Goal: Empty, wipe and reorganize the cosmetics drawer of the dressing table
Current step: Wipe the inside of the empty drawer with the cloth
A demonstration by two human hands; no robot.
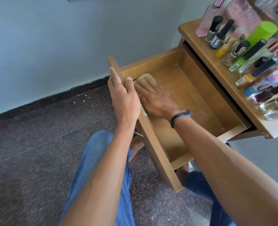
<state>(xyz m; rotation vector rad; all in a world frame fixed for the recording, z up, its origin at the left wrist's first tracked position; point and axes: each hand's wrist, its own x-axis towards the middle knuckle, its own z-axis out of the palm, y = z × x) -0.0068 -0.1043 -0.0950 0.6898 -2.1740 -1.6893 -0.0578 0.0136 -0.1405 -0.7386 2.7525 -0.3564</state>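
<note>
Since the drawer (pixel 186 95) is drawn far out of the dressing table (pixel 200 44) and nothing but a cloth (pixel 147 77) lies in it, the emptying is judged done and wiping is taken as the step in hand. The cloth is pressed onto the drawer's floor, in the corner where the drawer front (pixel 157 147) meets the far side wall. It is covered by the right hand (pixel 154 97), whose fingers are laid flat over it rather than curled round it (the hand is blurred, so a sweeping stroke is likely), presumably so that pressure is spread broadly. The drawer front is clasped by the left hand (pixel 123 95), with the thumb hooked over its top edge and the straight fingers laid along its outer face, most likely so that the drawer is steadied against the push. The cosmetics bottles (pixel 242 51) are lined up on the table top above the drawer's back end, out of the way yet within reach for refilling. A pale dusty film is seen on the drawer's floor toward its back, so more wiping is probably needed there.
</note>
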